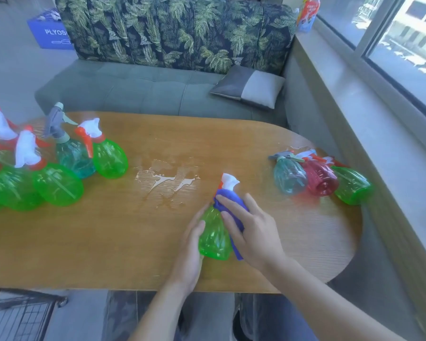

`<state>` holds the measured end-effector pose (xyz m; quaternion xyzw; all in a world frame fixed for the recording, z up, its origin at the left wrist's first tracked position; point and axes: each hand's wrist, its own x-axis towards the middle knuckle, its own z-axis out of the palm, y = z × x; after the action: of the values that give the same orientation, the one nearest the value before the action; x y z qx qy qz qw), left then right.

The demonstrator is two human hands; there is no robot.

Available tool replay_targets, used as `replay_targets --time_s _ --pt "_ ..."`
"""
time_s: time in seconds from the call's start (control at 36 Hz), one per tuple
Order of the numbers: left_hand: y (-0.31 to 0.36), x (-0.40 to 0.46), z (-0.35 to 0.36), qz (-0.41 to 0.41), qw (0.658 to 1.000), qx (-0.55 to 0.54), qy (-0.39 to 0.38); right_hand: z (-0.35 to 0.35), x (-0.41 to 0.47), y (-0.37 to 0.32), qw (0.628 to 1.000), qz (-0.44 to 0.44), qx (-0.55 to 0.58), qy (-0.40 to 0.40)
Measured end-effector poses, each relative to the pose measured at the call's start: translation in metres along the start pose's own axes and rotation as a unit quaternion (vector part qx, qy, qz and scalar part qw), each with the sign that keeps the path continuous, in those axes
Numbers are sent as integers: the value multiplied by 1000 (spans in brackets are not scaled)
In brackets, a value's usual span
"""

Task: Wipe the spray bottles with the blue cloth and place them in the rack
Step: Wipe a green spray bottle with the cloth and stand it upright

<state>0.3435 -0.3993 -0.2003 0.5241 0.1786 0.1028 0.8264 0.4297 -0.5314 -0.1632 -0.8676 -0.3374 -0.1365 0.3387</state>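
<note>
A green spray bottle (214, 238) with a white and red nozzle stands on the wooden table (108, 242) near its front edge. My left hand (191, 252) grips its left side. My right hand (250, 232) presses the blue cloth (233, 203) against the bottle's neck and right side. Several green bottles (57, 184) and a teal one (75, 157) stand at the table's left. A pale blue bottle (289, 178), a red one (321, 179) and a green one (352, 184) lie on their sides at the right. A black wire rack (20, 313) shows at the bottom left.
A puddle of water (167, 180) lies on the table's middle. A green sofa (143, 89) with a leaf-print back and a grey cushion (249, 86) stands behind the table. A window ledge (369, 114) runs along the right. A blue box (51, 33) sits far left.
</note>
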Motion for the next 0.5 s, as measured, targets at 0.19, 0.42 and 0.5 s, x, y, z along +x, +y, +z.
replay_targets --time_s 0.19,0.42,0.5 --pt "-1 3 -3 15 1000 20 10 3 -30 -10 985 -164 -34 -31" --pt "2 1 -4 21 999 47 -14 -11 -30 -5 977 -199 25 -67" --pt "0 3 -2 13 999 41 0 -16 -6 -3 994 -63 83 -38"
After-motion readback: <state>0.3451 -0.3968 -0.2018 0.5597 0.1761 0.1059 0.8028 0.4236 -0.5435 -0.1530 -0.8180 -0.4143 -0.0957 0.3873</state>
